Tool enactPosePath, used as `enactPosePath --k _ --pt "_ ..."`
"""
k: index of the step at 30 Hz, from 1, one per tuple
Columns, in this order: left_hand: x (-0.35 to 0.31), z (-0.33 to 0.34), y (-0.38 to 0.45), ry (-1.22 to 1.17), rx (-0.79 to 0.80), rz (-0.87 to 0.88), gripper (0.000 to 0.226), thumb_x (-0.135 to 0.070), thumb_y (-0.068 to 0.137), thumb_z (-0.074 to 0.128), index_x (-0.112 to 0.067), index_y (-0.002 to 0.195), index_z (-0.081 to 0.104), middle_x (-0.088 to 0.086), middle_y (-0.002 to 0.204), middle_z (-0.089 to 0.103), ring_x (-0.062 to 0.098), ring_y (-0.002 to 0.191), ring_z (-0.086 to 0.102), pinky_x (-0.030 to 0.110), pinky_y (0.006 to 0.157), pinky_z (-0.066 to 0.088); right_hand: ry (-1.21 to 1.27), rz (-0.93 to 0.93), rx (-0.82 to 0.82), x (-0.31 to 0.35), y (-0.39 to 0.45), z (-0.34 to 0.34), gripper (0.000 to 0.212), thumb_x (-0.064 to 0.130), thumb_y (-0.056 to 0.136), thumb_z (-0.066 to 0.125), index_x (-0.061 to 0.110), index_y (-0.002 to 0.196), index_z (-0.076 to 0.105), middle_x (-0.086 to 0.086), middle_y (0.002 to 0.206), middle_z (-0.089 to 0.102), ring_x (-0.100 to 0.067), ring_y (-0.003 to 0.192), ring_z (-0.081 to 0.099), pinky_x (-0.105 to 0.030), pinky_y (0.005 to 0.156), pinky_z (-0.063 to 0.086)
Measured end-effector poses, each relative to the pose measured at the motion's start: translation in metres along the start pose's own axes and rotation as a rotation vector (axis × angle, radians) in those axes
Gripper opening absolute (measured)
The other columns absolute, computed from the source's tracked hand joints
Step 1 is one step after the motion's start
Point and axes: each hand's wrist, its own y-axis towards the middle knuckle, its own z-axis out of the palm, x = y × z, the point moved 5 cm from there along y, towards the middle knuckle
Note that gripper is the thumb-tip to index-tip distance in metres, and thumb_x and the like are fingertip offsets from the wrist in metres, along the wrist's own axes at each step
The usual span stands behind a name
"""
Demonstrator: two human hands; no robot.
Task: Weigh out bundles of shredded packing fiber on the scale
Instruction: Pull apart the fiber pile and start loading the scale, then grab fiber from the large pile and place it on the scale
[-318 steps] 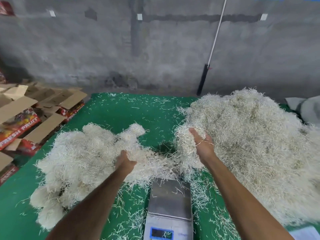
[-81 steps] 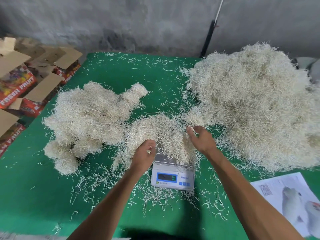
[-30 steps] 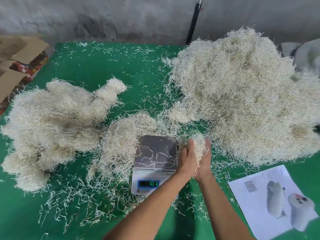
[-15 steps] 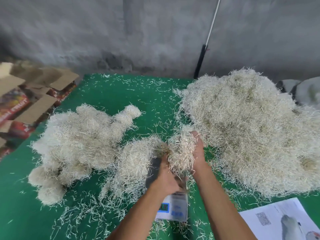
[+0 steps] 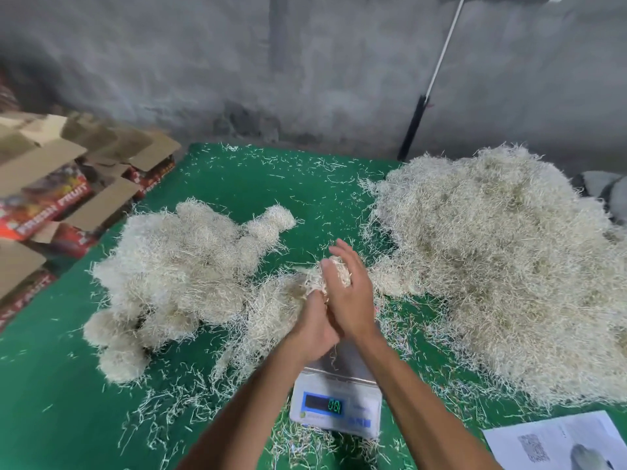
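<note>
**Small fiber bundle pressed between both hands above the scale**

Nearest, the scale (image 5: 336, 407) sits on the green worktop (image 5: 51, 412), its display lit. Directly above its pan, the bundle (image 5: 330, 274) is held upright: the left hand (image 5: 314, 330) has its fingers curled around the lower end, while the right hand (image 5: 351, 300) is laid against it with fingers fairly straight. A straight drop would land it on the pan. Left of the scale lie the weighed bundles (image 5: 183, 266); right and beyond, the loose heap (image 5: 502, 266). Nothing blocks the descent.
</note>
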Motion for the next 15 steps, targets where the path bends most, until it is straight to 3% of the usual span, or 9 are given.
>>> enactPosePath --k 2,4,6,7,9,11,12,14,15 --pt "-0.039 -0.012 -0.009 -0.101 -0.011 0.112 0.055 -0.037 0.101 0.031 -0.003 0.137 0.055 0.023 0.113 0.068 0.034 0.114 0.063 0.047 0.104 0.048 -0.131 -0.087 0.122 -0.002 -0.001 0.011 0.039 0.025 0.105 0.057 0.023 0.144 0.058 0.009 0.160 0.043 -0.009 0.149 0.036 -0.052 0.125 0.027" --pt "-0.056 -0.035 -0.007 -0.082 -0.075 0.224 0.050 -0.046 0.102 0.034 -0.014 0.135 0.054 0.015 0.110 0.067 0.019 0.103 0.067 0.032 0.090 0.054 -0.092 -0.250 0.225 0.008 -0.021 0.041 0.046 0.019 0.101 0.054 0.024 0.147 0.055 0.008 0.161 0.042 -0.011 0.152 0.032 -0.050 0.127 0.024" --pt "-0.049 -0.038 -0.014 0.050 -0.050 0.284 0.040 -0.037 0.110 0.024 -0.025 0.144 0.042 0.012 0.143 0.054 0.004 0.113 0.063 0.011 0.084 0.051 -0.014 -0.287 0.213 0.022 -0.024 0.063 0.043 0.033 0.102 0.051 0.027 0.144 0.057 0.015 0.157 0.048 -0.006 0.148 0.038 -0.046 0.124 0.030" --pt "-0.046 -0.034 -0.020 0.168 -0.033 0.328 0.045 -0.036 0.111 0.019 -0.022 0.150 0.037 0.013 0.154 0.042 0.010 0.126 0.055 0.009 0.091 0.047 0.026 -0.210 0.172 0.022 -0.016 0.065 0.044 0.045 0.103 0.049 0.030 0.144 0.056 0.019 0.155 0.048 -0.002 0.145 0.041 -0.045 0.122 0.035" --pt "-0.048 -0.033 -0.024 0.151 0.034 0.240 0.054 -0.046 0.108 0.028 -0.014 0.150 0.038 0.014 0.151 0.045 0.025 0.132 0.053 0.032 0.106 0.047 -0.021 -0.056 0.129 0.013 0.000 0.060 0.048 0.057 0.103 0.048 0.037 0.146 0.050 0.021 0.155 0.044 0.001 0.143 0.040 -0.048 0.122 0.036" --pt "-0.070 -0.056 -0.029 0.001 -0.084 0.197 0.059 -0.051 0.103 0.039 -0.005 0.139 0.047 0.023 0.140 0.053 0.034 0.123 0.061 0.051 0.104 0.048 -0.109 -0.124 0.202 0.007 -0.002 0.064 0.044 0.049 0.107 0.050 0.034 0.148 0.049 0.018 0.160 0.039 -0.003 0.148 0.035 -0.051 0.123 0.031" --pt "-0.078 -0.076 -0.036 -0.100 -0.140 0.218 0.062 -0.054 0.101 0.038 -0.003 0.135 0.051 0.026 0.138 0.055 0.036 0.122 0.061 0.052 0.106 0.045 -0.129 -0.229 0.265 0.012 -0.011 0.076 0.045 0.044 0.108 0.050 0.032 0.151 0.048 0.016 0.163 0.036 -0.004 0.150 0.032 -0.050 0.125 0.030" --pt "-0.077 -0.113 -0.041 -0.078 -0.142 0.283 0.044 -0.046 0.105 0.033 -0.016 0.126 0.057 0.025 0.144 0.052 0.017 0.120 0.063 0.033 0.111 0.040 -0.146 -0.515 0.386 0.029 -0.035 0.112 0.045 0.038 0.109 0.049 0.026 0.152 0.048 0.011 0.163 0.039 -0.010 0.152 0.033 -0.048 0.125 0.029" --pt "-0.066 -0.118 -0.044 -0.076 -0.115 0.172 0.027 -0.034 0.106 0.037 -0.026 0.124 0.056 0.022 0.149 0.047 0.002 0.115 0.061 0.015 0.108 0.036 -0.136 -0.582 0.409 0.035 -0.041 0.129 0.043 0.038 0.110 0.047 0.024 0.151 0.049 0.009 0.161 0.043 -0.011 0.150 0.036 -0.048 0.124 0.030"
